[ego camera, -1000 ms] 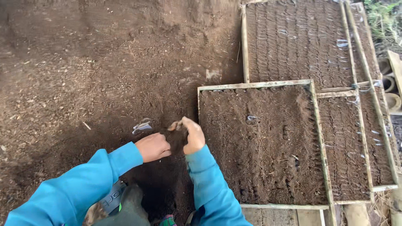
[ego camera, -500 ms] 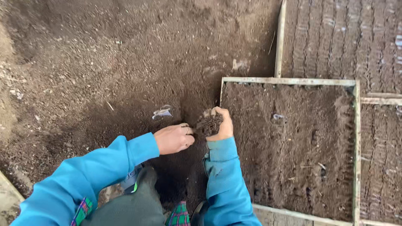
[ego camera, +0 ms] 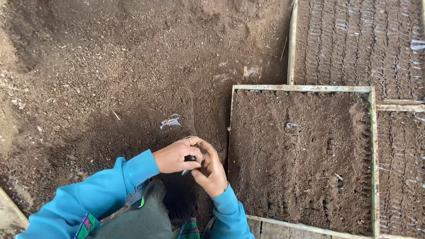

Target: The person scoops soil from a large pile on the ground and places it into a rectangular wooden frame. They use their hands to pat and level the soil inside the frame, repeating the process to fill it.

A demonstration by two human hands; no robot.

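Observation:
My left hand (ego camera: pixel 175 156) and my right hand (ego camera: pixel 210 170) meet just above the dark soil (ego camera: pixel 110 79), both in blue sleeves. Between their fingers sits a small black thing (ego camera: pixel 190 158), perhaps a small plastic bag; both hands pinch it. A ring shows on a left finger. The hands are just left of a wooden-framed tray (ego camera: pixel 301 88) filled with soil.
A heap of loose soil spreads left and above. A scrap of clear plastic (ego camera: pixel 170 121) lies on it near the hands. More framed trays (ego camera: pixel 354 44) of packed rows stand at the top right and far right (ego camera: pixel 400 168).
My right hand has come back from the tray's corner toward my body and joined the left hand on the small black thing. The view has closed in.

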